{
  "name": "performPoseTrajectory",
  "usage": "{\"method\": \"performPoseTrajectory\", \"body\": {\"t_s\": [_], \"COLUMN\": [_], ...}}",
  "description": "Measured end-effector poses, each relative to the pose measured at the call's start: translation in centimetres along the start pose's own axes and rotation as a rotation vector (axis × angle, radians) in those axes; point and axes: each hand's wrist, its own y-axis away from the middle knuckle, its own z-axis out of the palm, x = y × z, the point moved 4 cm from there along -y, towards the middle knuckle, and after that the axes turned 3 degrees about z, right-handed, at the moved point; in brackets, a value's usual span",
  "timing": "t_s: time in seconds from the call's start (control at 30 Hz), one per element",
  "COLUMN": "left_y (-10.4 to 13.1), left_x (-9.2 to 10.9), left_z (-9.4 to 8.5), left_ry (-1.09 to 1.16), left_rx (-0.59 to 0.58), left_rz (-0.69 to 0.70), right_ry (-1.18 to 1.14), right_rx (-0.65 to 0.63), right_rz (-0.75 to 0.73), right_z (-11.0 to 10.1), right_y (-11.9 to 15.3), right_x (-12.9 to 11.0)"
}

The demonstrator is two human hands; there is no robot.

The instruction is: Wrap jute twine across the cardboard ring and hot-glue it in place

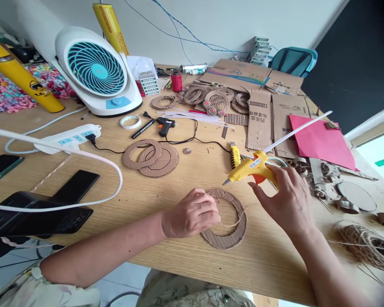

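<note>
Cardboard ring (224, 241), brown, ribbed, left hand (195, 212) closed on twine (231, 225), right hand (288, 197) clasping yellow glue gun (247, 167)

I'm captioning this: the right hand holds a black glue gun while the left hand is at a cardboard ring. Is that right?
The colour is wrong: in the head view, the right hand holds a yellow glue gun. The left hand is at a cardboard ring.
</note>
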Motion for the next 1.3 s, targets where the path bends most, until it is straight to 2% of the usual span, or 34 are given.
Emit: {"method": "performPoseTrajectory", "body": {"t_s": [0.2, 0.43, 0.77, 1.0, 1.17, 1.3], "left_y": [-0.2, -0.4, -0.1, 0.1, -0.1, -0.1], "left_x": [-0.2, -0.3, 0.0, 0.1, 0.0, -0.6], "left_z": [-0.2, -0.5, -0.4, 0.0, 0.1, 0.2], "left_ry": [-0.058, -0.096, -0.186, -0.24, -0.229, -0.202], "left_rx": [-0.019, -0.081, -0.106, -0.116, -0.182, -0.209], "left_rz": [0.025, 0.058, 0.126, 0.159, 0.093, -0.072], "right_ry": [0.06, 0.106, 0.185, 0.196, 0.179, 0.175], "right_rx": [0.074, 0.067, 0.102, 0.086, 0.069, 0.078], "right_rz": [-0.047, -0.049, -0.148, -0.213, -0.229, -0.196], "right_z": [0.4, 0.3, -0.1, 0.1, 0.1, 0.2], "right_y": [0.4, 0.6, 0.6, 0.7, 0.5, 0.5], "right_x": [0.2, -0.1, -1.2, -2.8, -3.5, -2.9]}}
